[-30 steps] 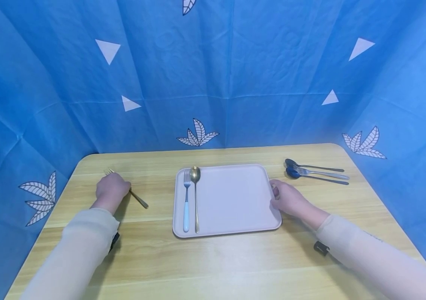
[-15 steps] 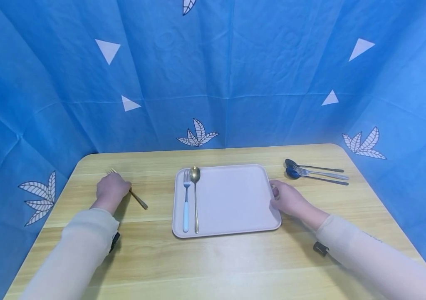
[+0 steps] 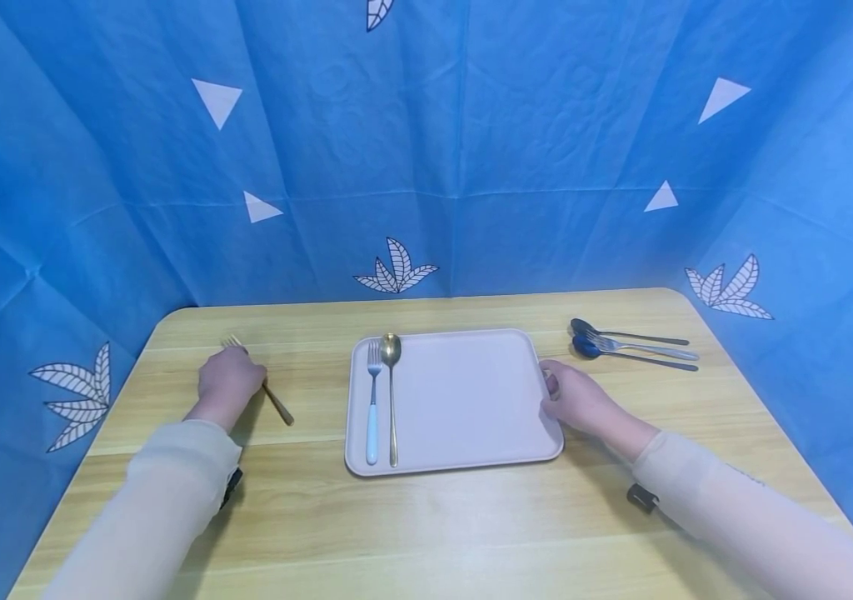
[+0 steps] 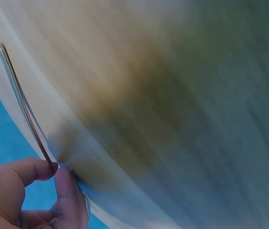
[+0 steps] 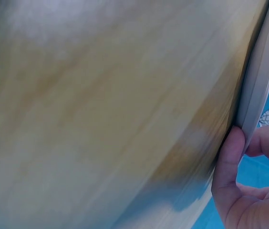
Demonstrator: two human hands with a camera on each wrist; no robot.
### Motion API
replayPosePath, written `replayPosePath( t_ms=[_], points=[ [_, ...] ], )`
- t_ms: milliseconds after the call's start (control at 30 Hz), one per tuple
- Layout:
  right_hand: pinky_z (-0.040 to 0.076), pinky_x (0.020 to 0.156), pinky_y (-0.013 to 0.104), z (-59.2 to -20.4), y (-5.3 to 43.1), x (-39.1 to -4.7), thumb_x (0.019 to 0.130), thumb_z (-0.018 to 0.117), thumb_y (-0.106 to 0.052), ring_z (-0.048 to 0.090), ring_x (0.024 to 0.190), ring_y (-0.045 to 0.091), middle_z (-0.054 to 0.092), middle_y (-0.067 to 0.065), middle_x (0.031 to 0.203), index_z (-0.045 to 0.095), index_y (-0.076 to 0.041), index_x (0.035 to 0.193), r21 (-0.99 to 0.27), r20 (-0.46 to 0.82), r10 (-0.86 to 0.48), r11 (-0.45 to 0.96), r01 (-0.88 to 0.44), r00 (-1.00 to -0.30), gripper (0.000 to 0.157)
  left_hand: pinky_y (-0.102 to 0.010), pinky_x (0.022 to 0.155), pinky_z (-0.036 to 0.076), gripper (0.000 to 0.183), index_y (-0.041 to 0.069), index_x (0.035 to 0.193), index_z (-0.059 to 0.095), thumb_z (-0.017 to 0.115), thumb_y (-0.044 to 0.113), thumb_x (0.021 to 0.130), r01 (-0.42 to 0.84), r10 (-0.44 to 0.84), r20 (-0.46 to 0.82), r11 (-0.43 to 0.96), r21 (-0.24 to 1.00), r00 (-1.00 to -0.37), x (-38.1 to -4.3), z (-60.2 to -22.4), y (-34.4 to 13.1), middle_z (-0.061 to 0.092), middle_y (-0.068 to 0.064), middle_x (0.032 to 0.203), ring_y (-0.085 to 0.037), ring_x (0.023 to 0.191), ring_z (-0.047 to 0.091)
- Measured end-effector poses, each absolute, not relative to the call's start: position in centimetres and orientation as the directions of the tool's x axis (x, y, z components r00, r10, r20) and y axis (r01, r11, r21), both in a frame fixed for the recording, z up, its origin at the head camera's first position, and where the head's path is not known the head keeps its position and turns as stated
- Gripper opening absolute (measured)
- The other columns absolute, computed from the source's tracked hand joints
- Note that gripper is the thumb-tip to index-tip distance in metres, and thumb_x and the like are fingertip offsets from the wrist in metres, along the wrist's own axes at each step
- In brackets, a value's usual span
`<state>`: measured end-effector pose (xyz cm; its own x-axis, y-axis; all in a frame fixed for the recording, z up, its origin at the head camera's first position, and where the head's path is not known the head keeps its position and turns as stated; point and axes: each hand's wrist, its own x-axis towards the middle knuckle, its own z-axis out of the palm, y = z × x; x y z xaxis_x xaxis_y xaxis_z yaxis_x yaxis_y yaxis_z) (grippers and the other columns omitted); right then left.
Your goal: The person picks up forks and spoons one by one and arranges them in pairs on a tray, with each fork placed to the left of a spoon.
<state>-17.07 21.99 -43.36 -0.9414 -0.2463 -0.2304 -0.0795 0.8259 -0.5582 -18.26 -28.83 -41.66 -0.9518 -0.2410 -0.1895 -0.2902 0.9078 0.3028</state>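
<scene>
Left hand (image 3: 230,379) pinching gold fork (image 3: 278,404); right hand (image 3: 580,398) pinching tray (image 3: 471,400) edge.
Left arm reaches forward over counter (image 3: 456,525), left of tray; back of hand up, thumb and finger on fork mid-length, tines pointing away, handle end slanting back toward the person. Right arm angles inward, thumb and fingers at tray's right side. Tray lies mid-counter, well apart from gold fork.

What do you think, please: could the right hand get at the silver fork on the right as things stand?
Probably yes, if the right hand lets go of the tray it pinches: the silver fork lies close by, mostly uncovered, with only a dark spoon in between.
</scene>
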Motion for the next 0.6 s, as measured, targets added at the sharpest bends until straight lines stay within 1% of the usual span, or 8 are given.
replayPosePath(
  t_ms=[133,233,300,367,500,567,600],
  points=[
    [0.049,0.064,0.032,-43.4,22.0,-17.1,0.079,0.068,0.000,0.057,0.071,0.017,0.064,0.014,0.100,0.039,0.009,0.144,-0.561,-0.234,-0.245,0.824,-0.075,-0.941,0.072,-0.045,0.064,0.049,0.035,-0.014,0.109,0.062,0.054,0.015,0.090,-0.285,-0.239,-0.178,0.908,0.307,-0.954,-18.4,-42.0,-28.7,0.066,-0.031,0.097,-0.037,0.074,0.059],
    [0.049,0.064,0.032,-43.4,22.0,-17.1,0.079,0.068,0.000,0.057,0.071,0.018,0.064,0.015,0.101,0.038,0.009,0.144,-0.562,-0.236,-0.249,0.823,-0.077,-0.939,0.072,-0.047,0.069,0.050,0.043,-0.014,0.123,0.058,0.053,0.014,0.090,-0.276,-0.230,-0.176,0.909,0.311,-0.957,-18.4,-42.1,-28.7,0.064,-0.034,0.112,-0.041,0.081,0.061],
    [0.050,0.065,0.032,-43.5,22.0,-17.1,0.079,0.068,0.000,0.058,0.072,0.018,0.064,0.014,0.101,0.039,0.009,0.144,-0.561,-0.237,-0.247,0.824,-0.075,-0.940,0.072,-0.045,0.067,0.050,0.049,-0.014,0.131,0.054,0.052,0.012,0.091,-0.267,-0.220,-0.176,0.911,0.316,-0.959,-18.4,-42.1,-28.5,0.061,-0.035,0.120,-0.041,0.081,0.061],
    [0.050,0.066,0.033,-43.5,22.0,-17.1,0.079,0.068,-0.001,0.058,0.073,0.018,0.064,0.015,0.101,0.039,0.009,0.144,-0.560,-0.233,-0.250,0.825,-0.081,-0.940,0.072,-0.042,0.062,0.049,0.053,-0.013,0.137,0.049,0.051,0.011,0.090,-0.266,-0.217,-0.179,0.906,0.329,-0.960,-18.4,-42.1,-28.4,0.059,-0.036,0.123,-0.039,0.076,0.059],
    [0.050,0.068,0.033,-43.7,22.1,-17.2,0.079,0.069,-0.001,0.058,0.073,0.017,0.065,0.014,0.100,0.040,0.008,0.144,-0.556,-0.221,-0.252,0.826,-0.091,-0.942,0.072,-0.036,0.053,0.045,0.055,-0.010,0.139,0.049,0.050,0.007,0.087,-0.264,-0.209,-0.186,0.898,0.353,-0.960,-18.3,-42.0,-28.1,0.065,-0.033,0.112,-0.031,0.064,0.053],
    [0.050,0.067,0.033,-43.7,22.1,-17.2,0.078,0.068,-0.001,0.058,0.072,0.018,0.065,0.014,0.099,0.040,0.009,0.143,-0.558,-0.214,-0.260,0.824,-0.100,-0.942,0.072,-0.036,0.052,0.045,0.050,-0.010,0.132,0.056,0.050,0.006,0.085,-0.258,-0.203,-0.187,0.900,0.351,-0.961,-18.2,-41.9,-27.9,0.068,-0.031,0.101,-0.030,0.062,0.053],
    [0.050,0.067,0.033,-43.7,22.1,-17.2,0.078,0.068,-0.001,0.058,0.072,0.017,0.065,0.014,0.099,0.040,0.009,0.143,-0.560,-0.215,-0.258,0.823,-0.098,-0.942,0.072,-0.036,0.052,0.045,0.045,-0.011,0.125,0.062,0.051,0.006,0.085,-0.258,-0.201,-0.191,0.902,0.347,-0.961,-18.2,-41.8,-27.7,0.068,-0.029,0.095,-0.030,0.061,0.053]
  ],
)
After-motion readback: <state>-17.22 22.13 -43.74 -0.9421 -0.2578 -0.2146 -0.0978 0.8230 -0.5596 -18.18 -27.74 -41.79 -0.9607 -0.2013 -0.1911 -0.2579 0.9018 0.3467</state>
